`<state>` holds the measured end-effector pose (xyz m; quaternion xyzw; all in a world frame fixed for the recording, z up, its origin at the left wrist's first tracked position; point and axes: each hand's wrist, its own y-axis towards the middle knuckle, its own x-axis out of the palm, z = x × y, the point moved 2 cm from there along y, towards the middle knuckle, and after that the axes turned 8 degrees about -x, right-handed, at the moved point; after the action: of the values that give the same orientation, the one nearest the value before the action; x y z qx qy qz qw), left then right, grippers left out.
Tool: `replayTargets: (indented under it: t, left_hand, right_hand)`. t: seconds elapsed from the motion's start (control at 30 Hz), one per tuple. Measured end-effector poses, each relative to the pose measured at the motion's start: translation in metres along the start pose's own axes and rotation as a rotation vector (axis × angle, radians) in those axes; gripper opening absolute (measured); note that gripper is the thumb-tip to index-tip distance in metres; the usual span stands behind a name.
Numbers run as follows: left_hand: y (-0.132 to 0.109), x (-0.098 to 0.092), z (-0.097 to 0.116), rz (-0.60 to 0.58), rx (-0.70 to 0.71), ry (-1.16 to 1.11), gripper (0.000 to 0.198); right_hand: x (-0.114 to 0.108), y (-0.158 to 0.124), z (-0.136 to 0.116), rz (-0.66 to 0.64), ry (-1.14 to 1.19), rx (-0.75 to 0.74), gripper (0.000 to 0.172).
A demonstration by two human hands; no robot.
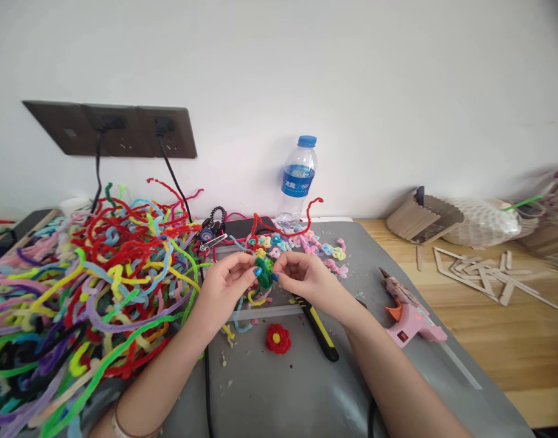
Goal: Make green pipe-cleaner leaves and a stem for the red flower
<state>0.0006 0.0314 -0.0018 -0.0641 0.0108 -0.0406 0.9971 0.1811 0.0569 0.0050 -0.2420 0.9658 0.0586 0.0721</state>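
Between my two hands is a small green pipe-cleaner piece [264, 275], curled into loops, with a lighter green part at its top. My left hand [230, 281] pinches it from the left with thumb and finger. From the other side my right hand [306, 280] pinches its right edge. Just below lies a red pipe-cleaner flower [278, 339] with a yellow centre, flat on the grey mat [251, 389]. A yellow-and-black utility knife [322, 331] rests beneath my right hand. Several small pastel pipe-cleaner flowers [301, 240] are scattered behind my fingers.
A big tangle of coloured pipe cleaners [123, 274] fills the left side. At right, a pink glue gun [413, 313] lies on the mat. A water bottle [298, 182] stands by the wall. Wooden sticks [484, 274] lie on the wooden table, near a corrugated cardboard container [409, 222].
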Motion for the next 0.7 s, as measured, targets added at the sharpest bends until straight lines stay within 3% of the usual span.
replayTargets:
  t: [0.7]
  left_hand:
    - [0.0007, -0.0017, -0.0025, 0.023, -0.008, -0.022, 0.022]
  right_hand:
    - [0.0002, 0.0003, 0.0013, -0.005, 0.008, -0.013, 0.013]
